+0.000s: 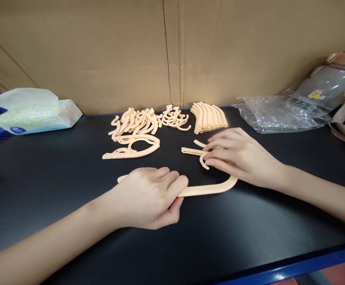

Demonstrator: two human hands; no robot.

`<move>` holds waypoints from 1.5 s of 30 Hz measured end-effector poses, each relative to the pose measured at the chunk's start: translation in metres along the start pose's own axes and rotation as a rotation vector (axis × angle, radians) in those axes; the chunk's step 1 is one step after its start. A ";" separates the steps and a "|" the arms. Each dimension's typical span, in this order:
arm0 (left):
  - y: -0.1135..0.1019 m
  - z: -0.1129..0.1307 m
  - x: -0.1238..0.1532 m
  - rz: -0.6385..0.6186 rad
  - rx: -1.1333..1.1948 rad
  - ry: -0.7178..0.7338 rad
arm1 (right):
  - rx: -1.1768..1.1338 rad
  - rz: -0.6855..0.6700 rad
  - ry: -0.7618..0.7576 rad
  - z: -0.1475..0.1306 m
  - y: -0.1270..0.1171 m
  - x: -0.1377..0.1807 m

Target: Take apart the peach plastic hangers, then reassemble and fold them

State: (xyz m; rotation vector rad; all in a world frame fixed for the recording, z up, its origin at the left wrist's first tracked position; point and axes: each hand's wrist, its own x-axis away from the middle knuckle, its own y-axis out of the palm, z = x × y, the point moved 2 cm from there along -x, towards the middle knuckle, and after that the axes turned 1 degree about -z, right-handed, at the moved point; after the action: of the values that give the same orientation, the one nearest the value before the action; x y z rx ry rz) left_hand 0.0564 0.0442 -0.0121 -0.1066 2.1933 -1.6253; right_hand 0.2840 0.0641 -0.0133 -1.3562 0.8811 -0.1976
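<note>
A long curved peach plastic piece [210, 189] lies on the black table [71, 198] in front of me. My left hand [148, 202] is closed around its left part, pinching it between thumb and fingers. My right hand [240, 156] rests on its right end, fingers pressed together over a small hooked peach part [194, 152] that sticks out to the left. Behind them lie a loose pile of hook-shaped parts [136, 122], two assembled curved frames [133, 148] and a neat row of curved bars [209, 116].
A pack of tissues [32, 113] lies at the back left. Crumpled clear plastic wrap [276, 113] and a clear bottle [329, 85] sit at the back right. Cardboard [166, 51] forms the wall behind. The table has a blue edge [309, 265].
</note>
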 end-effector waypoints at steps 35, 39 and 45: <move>0.006 -0.016 0.002 -0.015 0.372 -0.001 | 0.040 -0.040 -0.016 -0.004 0.003 0.000; 0.008 -0.016 0.003 -0.022 0.517 -0.060 | 0.049 -0.043 -0.026 -0.003 0.003 0.000; 0.006 -0.011 0.002 0.015 0.594 -0.071 | 0.057 -0.062 -0.018 -0.002 0.003 0.000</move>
State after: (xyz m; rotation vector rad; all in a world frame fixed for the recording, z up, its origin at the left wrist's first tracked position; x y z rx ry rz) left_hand 0.0513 0.0553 -0.0157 0.0229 1.5724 -2.1480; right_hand 0.2816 0.0630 -0.0162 -1.3317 0.8131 -0.2566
